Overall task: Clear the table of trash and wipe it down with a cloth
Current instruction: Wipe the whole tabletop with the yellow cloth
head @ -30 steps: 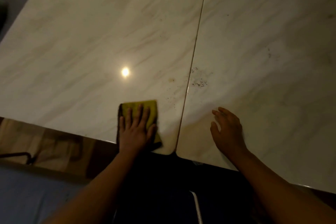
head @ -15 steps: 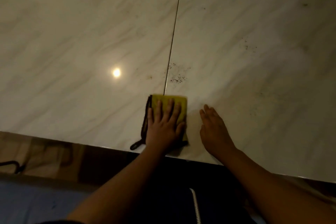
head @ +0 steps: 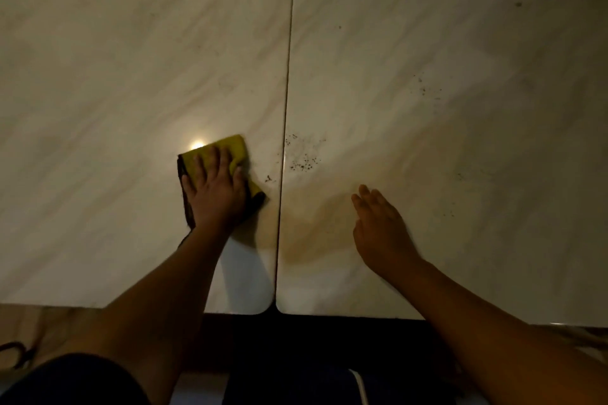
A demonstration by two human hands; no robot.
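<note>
The left hand [head: 215, 196] presses the yellow cloth [head: 230, 146] flat on the marble table [head: 115, 76], fingers spread. Dark crumbs [head: 302, 161] lie at its 2 o'clock, just across the seam [head: 288, 92]. The right hand [head: 381, 230], flat and empty, is slightly farther.

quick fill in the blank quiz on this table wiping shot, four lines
1. The left hand presses a ____ cloth flat on the table.
2. The cloth lies ____ of the seam between the two slabs.
3. The biggest cluster of dark crumbs lies ____ of the seam.
4. The right hand, fingers straight, holds ____.
Missing words: yellow; left; right; nothing.
</note>
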